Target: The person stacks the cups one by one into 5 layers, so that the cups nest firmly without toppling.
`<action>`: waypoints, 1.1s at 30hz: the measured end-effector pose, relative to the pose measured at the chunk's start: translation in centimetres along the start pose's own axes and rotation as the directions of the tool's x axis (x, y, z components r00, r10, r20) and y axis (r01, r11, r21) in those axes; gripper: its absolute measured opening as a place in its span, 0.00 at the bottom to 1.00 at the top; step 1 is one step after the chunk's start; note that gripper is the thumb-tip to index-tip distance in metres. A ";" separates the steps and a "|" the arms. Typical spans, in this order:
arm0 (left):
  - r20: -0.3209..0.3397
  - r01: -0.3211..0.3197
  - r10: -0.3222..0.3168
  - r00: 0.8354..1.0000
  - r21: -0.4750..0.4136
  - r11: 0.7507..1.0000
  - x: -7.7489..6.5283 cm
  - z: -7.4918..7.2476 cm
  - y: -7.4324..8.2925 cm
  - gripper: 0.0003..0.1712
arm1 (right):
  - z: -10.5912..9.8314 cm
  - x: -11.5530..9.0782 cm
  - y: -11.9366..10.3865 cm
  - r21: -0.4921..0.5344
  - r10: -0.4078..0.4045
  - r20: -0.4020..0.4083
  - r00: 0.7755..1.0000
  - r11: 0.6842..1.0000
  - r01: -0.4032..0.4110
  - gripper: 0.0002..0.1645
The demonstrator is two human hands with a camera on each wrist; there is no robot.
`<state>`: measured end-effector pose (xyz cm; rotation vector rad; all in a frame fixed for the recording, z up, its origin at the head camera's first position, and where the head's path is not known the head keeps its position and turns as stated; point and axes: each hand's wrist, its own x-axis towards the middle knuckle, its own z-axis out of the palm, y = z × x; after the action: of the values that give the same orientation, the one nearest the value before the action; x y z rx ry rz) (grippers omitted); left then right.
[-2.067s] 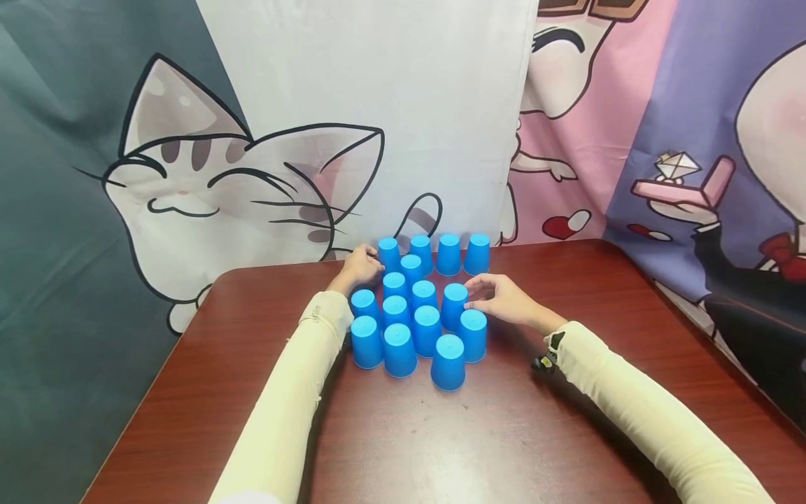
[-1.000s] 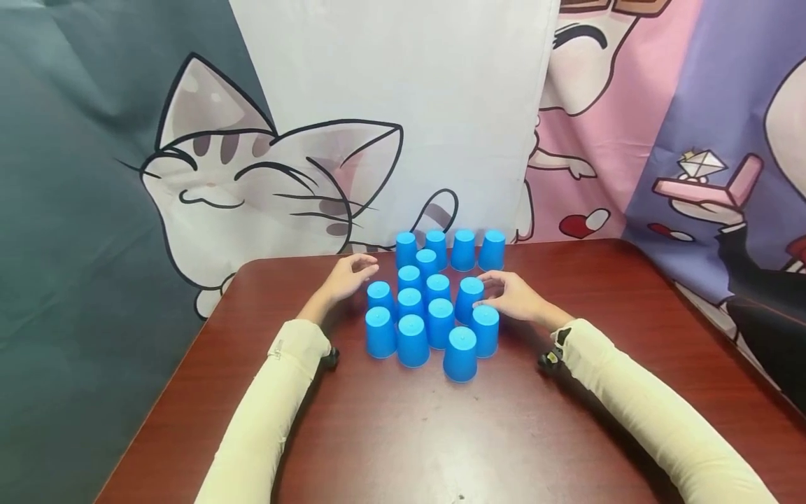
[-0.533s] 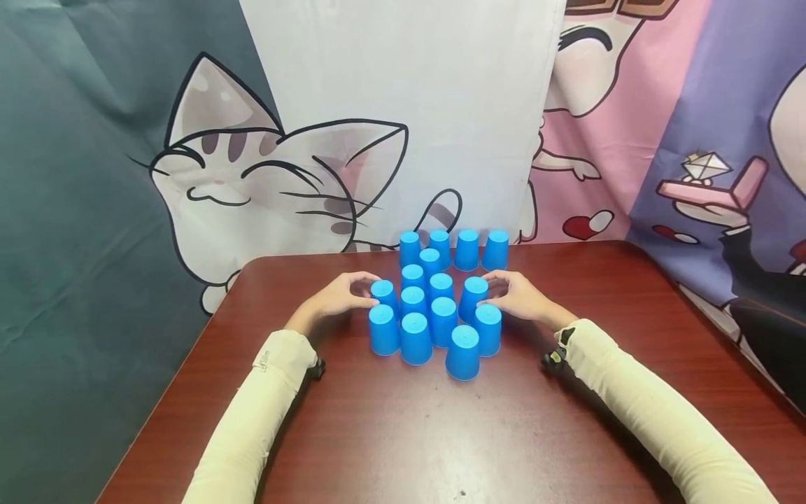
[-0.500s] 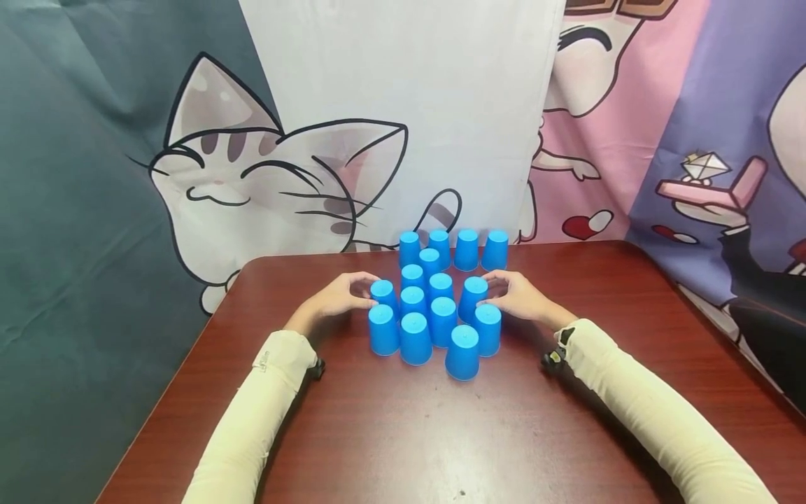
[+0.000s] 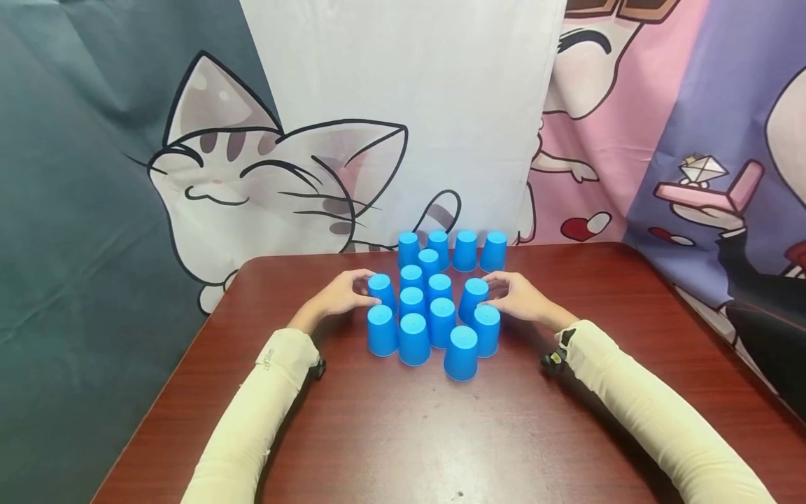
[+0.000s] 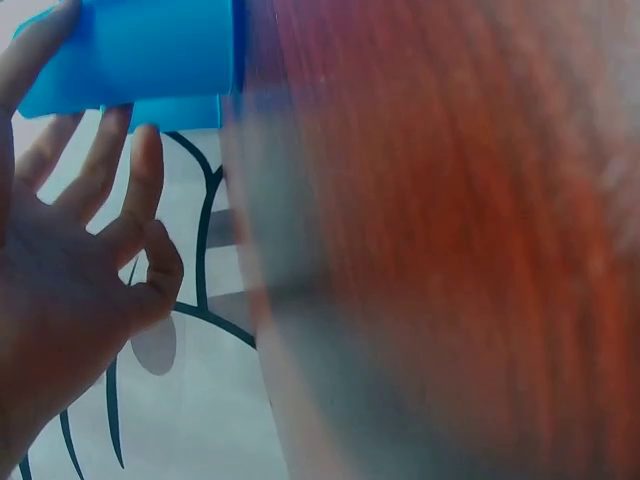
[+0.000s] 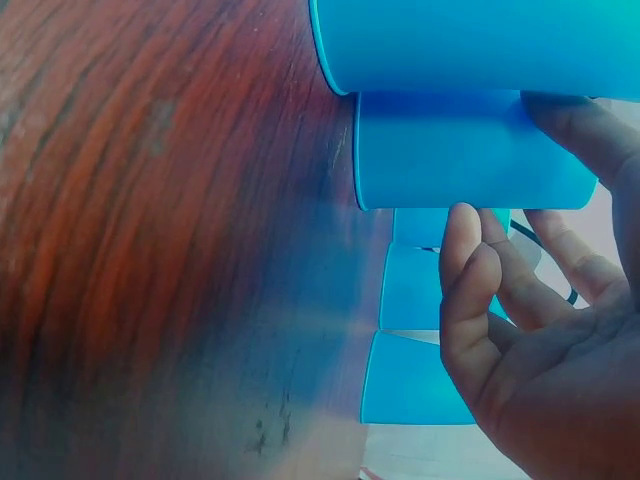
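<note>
Blue plastic cups stand upside down in a cluster on the brown table (image 5: 378, 434). My left hand (image 5: 340, 292) grips the cup (image 5: 381, 288) at the cluster's left edge, thumb on the near side and fingers behind. In the left wrist view, this cup (image 6: 150, 50) lies between thumb and fingertips, its rim close to the tabletop. On the right side, my right hand (image 5: 519, 297) holds another cup (image 5: 474, 297) between thumb and fingers. The right wrist view shows that cup (image 7: 450, 155) with its rim at the table and a nearer cup (image 7: 470, 45) beside it.
Several more cups stand between and in front of the hands, including a front one (image 5: 462, 355) set a little apart. A back row (image 5: 466, 252) runs along the table's far edge. Behind hangs a cloth backdrop (image 5: 441, 105) with cartoon figures.
My left hand has left the cup at the back left, come nearer and taken hold of the left-edge cup, which has shifted slightly away from me. My right hand stays at its cup.
</note>
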<state>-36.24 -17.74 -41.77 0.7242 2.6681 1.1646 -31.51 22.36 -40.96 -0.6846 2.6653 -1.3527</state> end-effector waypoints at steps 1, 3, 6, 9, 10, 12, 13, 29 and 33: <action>-0.018 0.010 -0.010 1.000 0.011 1.000 0.1 -0.1 0.1 0.33 | 0.0 0.2 0.6 0.001 0.004 -0.005 1.000 1.000 -0.004 0.30; -0.061 0.036 -0.034 0.998 0.028 0.999 0.4 -0.1 0.1 0.34 | -0.1 0.2 1.0 -0.007 -0.002 -0.010 1.000 1.000 0.002 0.30; -0.137 0.076 -0.071 0.988 0.029 0.997 0.8 -0.1 -0.1 0.36 | -0.1 0.3 1.3 -0.003 -0.012 -0.006 1.000 1.000 0.012 0.30; -0.216 0.116 -0.108 0.970 0.024 0.993 1.7 0.1 -0.2 0.37 | -0.2 0.2 1.5 -0.005 -0.013 -0.015 1.000 1.000 0.013 0.30; -0.241 0.141 -0.130 0.962 0.026 0.990 2.0 0.1 -0.2 0.38 | -0.3 0.2 1.6 -0.003 -0.011 -0.016 1.000 1.000 0.011 0.30; -0.287 0.187 -0.169 0.943 0.036 0.982 2.4 0.2 -0.3 0.39 | -0.3 0.1 1.0 -0.001 -0.007 -0.013 1.000 1.000 0.007 0.29; -0.306 0.208 -0.187 0.933 0.038 0.977 2.6 0.2 -0.3 0.39 | -0.3 0.2 1.0 0.000 -0.004 -0.010 1.000 1.000 0.004 0.29; -0.430 0.313 -0.309 0.849 -0.063 0.948 5.6 0.8 -0.7 0.36 | -0.1 0.4 1.4 0.002 -0.022 -0.015 1.000 1.000 0.022 0.29; -0.426 0.294 -0.307 0.851 -0.097 0.951 6.4 0.7 -0.8 0.36 | 0.0 0.4 1.6 0.006 -0.014 -0.019 1.000 1.000 0.014 0.29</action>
<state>-41.91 -14.66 -42.49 0.0182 2.9585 1.4040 -32.44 23.06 -42.16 -0.6938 2.6746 -1.3776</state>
